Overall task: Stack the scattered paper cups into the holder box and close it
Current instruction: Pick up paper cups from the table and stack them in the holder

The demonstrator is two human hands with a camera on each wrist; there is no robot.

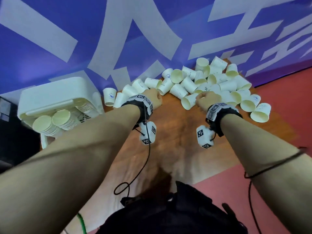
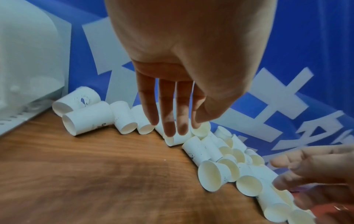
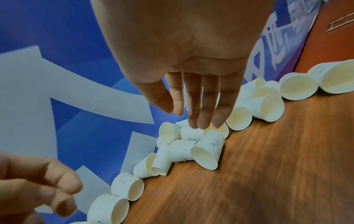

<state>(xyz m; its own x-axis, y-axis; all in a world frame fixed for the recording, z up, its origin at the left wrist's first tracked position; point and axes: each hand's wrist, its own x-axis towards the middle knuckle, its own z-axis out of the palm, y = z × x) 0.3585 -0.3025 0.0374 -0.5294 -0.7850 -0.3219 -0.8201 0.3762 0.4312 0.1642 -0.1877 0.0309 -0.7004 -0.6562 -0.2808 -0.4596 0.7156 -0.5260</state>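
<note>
Many white paper cups [image 1: 187, 84] lie on their sides in a long heap along the back of the wooden table [image 1: 168, 146]. The white holder box [image 1: 55, 97] stands at the left with its lid up and stacks of cups [image 1: 50, 123] inside. My left hand [image 1: 154, 98] hovers over the left part of the heap, its straight fingers [image 2: 170, 128] pointing down at the cups [image 2: 193, 150] and holding nothing. My right hand [image 1: 206, 99] reaches over the middle of the heap; its straight fingertips [image 3: 201, 124] are at a cup [image 3: 191, 133], gripping nothing.
A blue banner wall [image 1: 84, 31] with large white letters rises right behind the cups. Red surface [image 1: 278, 115] borders the wooden top on the right. Black cables [image 1: 143, 166] hang from both wrists. The near wooden surface [image 2: 86, 174] lies bare in front of the heap.
</note>
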